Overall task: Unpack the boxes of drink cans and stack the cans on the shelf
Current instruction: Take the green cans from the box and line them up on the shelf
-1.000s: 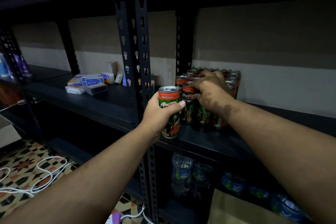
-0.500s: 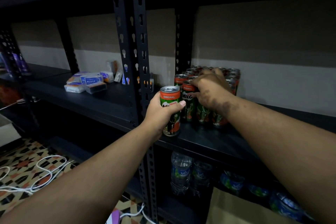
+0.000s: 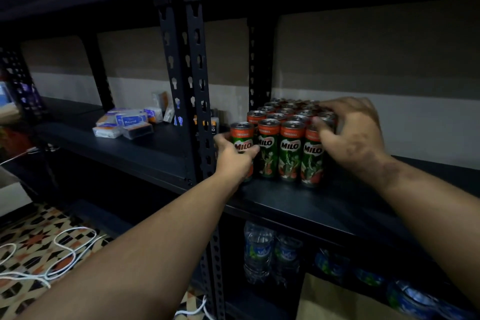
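left hand (image 3: 235,161) grip wraps the end can (image 3: 242,143), upright on the shelf (image 3: 298,202) beside the block of cans (image 3: 288,138); right hand (image 3: 350,132) grip spread wide on its tops. risk: hard nudge topples neighbours.

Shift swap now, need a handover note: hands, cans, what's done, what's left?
Left hand: grip round the leftmost front can, standing on the shelf beside the shelf post.
Right hand: fingers spread over the right end of the can block, steadying it.
Done: several rows of cans stand upright on the shelf.
Left: release the can flush with its row, then bring more; no box of cans is in view.
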